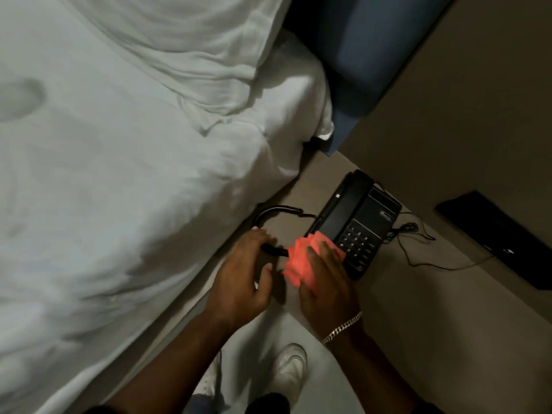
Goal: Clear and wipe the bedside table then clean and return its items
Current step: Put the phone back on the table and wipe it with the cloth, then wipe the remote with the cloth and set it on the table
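At the bottom of the view, nearest the camera, two bare forearms are seen reaching forward over a pale floor, where a white shoe [291,369] is visible between them. A silver chain bracelet [343,327] is worn on the right wrist. Just beyond, the left hand [242,270] is curled around a stretch of the black coiled cord [279,211], with the fingers closed over it near the edge of the bed. The right hand [325,282] is pressed down, fingers together, on a crumpled orange-pink cloth [298,258], which is bunched against the near corner of the telephone. The two hands are held close beside each other but are not touching. The black telephone [358,222] is set on the beige bedside table [403,294], lying at an angle; its handset is seated in the cradle on the left side, a keypad of small buttons with pale numbers is shown on the right side, and a small label is seen above the keys. The coiled cord is looped from the handset end toward the bed. A thin black wire [418,252] is trailed loosely across the table behind the phone. Further right, a flat black object [495,237] is seen against the wall, too dark to be identified. To the left, a bed with a rumpled white sheet [119,174] fills most of the view, and at the far top a blue padded headboard [367,55] is visible.
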`<move>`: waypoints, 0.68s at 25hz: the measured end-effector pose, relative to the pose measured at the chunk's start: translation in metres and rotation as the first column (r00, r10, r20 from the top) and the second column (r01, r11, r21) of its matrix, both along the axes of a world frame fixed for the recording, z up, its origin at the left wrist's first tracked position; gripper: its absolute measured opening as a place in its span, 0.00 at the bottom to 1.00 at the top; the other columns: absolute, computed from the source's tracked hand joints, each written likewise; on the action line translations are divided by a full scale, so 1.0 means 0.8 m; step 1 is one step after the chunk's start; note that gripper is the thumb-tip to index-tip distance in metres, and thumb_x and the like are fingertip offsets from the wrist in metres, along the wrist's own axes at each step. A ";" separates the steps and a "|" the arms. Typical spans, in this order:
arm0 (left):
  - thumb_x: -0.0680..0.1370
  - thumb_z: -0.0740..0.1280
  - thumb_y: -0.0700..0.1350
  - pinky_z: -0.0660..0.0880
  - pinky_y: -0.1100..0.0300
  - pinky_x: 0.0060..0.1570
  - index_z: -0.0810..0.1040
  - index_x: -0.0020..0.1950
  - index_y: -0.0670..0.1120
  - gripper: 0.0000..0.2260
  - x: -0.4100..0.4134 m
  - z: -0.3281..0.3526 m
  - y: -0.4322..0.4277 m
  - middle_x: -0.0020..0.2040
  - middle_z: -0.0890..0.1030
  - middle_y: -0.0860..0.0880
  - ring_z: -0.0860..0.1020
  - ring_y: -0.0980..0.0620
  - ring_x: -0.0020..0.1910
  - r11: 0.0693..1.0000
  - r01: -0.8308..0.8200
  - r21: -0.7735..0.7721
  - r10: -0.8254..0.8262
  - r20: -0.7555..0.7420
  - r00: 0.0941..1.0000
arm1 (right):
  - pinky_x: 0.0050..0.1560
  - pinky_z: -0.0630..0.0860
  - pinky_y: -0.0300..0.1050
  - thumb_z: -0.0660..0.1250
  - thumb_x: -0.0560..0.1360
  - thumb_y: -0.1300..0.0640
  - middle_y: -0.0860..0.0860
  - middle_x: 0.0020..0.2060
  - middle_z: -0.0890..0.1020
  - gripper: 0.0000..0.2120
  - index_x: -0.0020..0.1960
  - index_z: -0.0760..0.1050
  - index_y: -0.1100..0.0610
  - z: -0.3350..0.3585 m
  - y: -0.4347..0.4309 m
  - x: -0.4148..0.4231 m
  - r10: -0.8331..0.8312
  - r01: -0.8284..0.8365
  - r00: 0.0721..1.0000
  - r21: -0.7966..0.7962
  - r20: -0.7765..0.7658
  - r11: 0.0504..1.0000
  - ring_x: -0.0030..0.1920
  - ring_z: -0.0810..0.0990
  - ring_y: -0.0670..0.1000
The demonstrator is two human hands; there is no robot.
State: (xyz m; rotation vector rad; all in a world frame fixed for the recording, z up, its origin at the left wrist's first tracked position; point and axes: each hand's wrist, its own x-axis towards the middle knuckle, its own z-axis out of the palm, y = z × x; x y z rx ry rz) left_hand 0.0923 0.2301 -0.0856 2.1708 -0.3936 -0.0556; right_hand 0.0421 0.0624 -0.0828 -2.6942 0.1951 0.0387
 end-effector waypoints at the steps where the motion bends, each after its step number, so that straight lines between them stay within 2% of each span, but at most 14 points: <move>1: 0.73 0.67 0.38 0.70 0.49 0.69 0.76 0.64 0.38 0.19 -0.004 0.015 0.013 0.66 0.77 0.42 0.73 0.45 0.70 0.998 -0.059 -0.036 0.060 0.033 0.998 | 0.69 0.72 0.56 0.70 0.70 0.60 0.62 0.70 0.73 0.26 0.68 0.72 0.63 0.010 0.014 0.004 -0.018 0.015 0.996 0.049 0.082 0.999 0.71 0.72 0.61; 3: 0.73 0.67 0.36 0.70 0.53 0.69 0.78 0.60 0.38 0.16 -0.007 0.053 0.041 0.63 0.79 0.43 0.74 0.45 0.69 0.981 -0.154 -0.120 0.167 0.108 0.980 | 0.72 0.68 0.51 0.65 0.74 0.54 0.58 0.72 0.71 0.25 0.69 0.70 0.62 0.035 0.047 0.021 -0.001 -0.026 0.977 0.125 0.215 0.992 0.73 0.70 0.56; 4: 0.73 0.66 0.35 0.70 0.54 0.68 0.79 0.58 0.38 0.14 -0.006 0.073 0.057 0.62 0.80 0.43 0.74 0.45 0.69 0.967 -0.204 -0.155 0.226 0.146 0.963 | 0.73 0.67 0.52 0.64 0.75 0.55 0.57 0.72 0.70 0.26 0.70 0.69 0.63 0.050 0.065 0.030 0.029 -0.073 0.961 0.148 0.277 0.986 0.74 0.69 0.54; 6: 0.73 0.66 0.35 0.71 0.54 0.66 0.80 0.55 0.37 0.11 0.004 0.114 0.101 0.59 0.81 0.43 0.76 0.46 0.66 0.919 -0.335 -0.206 0.376 0.209 0.903 | 0.72 0.68 0.57 0.69 0.71 0.62 0.57 0.73 0.69 0.30 0.71 0.67 0.64 0.077 0.102 0.052 0.105 -0.182 0.918 0.172 0.382 0.968 0.75 0.68 0.54; 9: 0.73 0.66 0.33 0.72 0.53 0.65 0.80 0.53 0.36 0.09 0.037 0.154 0.177 0.56 0.81 0.41 0.78 0.44 0.61 0.793 -0.575 -0.201 0.609 0.293 0.737 | 0.71 0.69 0.60 0.73 0.67 0.67 0.58 0.72 0.71 0.34 0.71 0.67 0.66 0.112 0.156 0.082 0.166 -0.305 0.853 0.216 0.495 0.927 0.74 0.69 0.55; 11: 0.73 0.67 0.32 0.70 0.57 0.63 0.77 0.56 0.37 0.12 0.062 0.166 0.230 0.58 0.79 0.40 0.77 0.41 0.61 0.677 -0.732 -0.075 0.722 0.261 0.641 | 0.73 0.68 0.56 0.73 0.68 0.65 0.57 0.72 0.71 0.33 0.71 0.67 0.66 0.133 0.195 0.096 0.218 -0.392 0.810 0.227 0.544 0.891 0.74 0.69 0.54; 13: 0.73 0.68 0.36 0.64 0.60 0.61 0.74 0.60 0.38 0.16 0.087 0.167 0.270 0.62 0.76 0.39 0.72 0.39 0.62 0.601 -0.786 0.146 0.778 0.120 0.617 | 0.74 0.68 0.52 0.73 0.68 0.63 0.56 0.73 0.71 0.33 0.72 0.67 0.64 0.147 0.229 0.105 0.245 -0.435 0.792 0.234 0.559 0.869 0.74 0.68 0.53; 15: 0.74 0.69 0.42 0.66 0.51 0.61 0.71 0.65 0.39 0.21 0.111 0.162 0.294 0.64 0.73 0.37 0.71 0.36 0.62 0.555 -0.741 0.379 0.787 0.051 0.615 | 0.73 0.68 0.52 0.73 0.68 0.65 0.57 0.72 0.72 0.33 0.71 0.68 0.64 0.155 0.254 0.106 0.255 -0.456 0.783 0.244 0.568 0.856 0.74 0.70 0.54; 17: 0.73 0.71 0.45 0.70 0.44 0.59 0.66 0.70 0.41 0.28 0.132 0.161 0.311 0.64 0.72 0.35 0.71 0.34 0.61 0.554 -0.670 0.494 0.773 -0.006 0.635 | 0.72 0.70 0.54 0.72 0.67 0.66 0.58 0.70 0.73 0.32 0.70 0.69 0.65 0.160 0.272 0.103 0.262 -0.468 0.774 0.243 0.576 0.850 0.72 0.71 0.55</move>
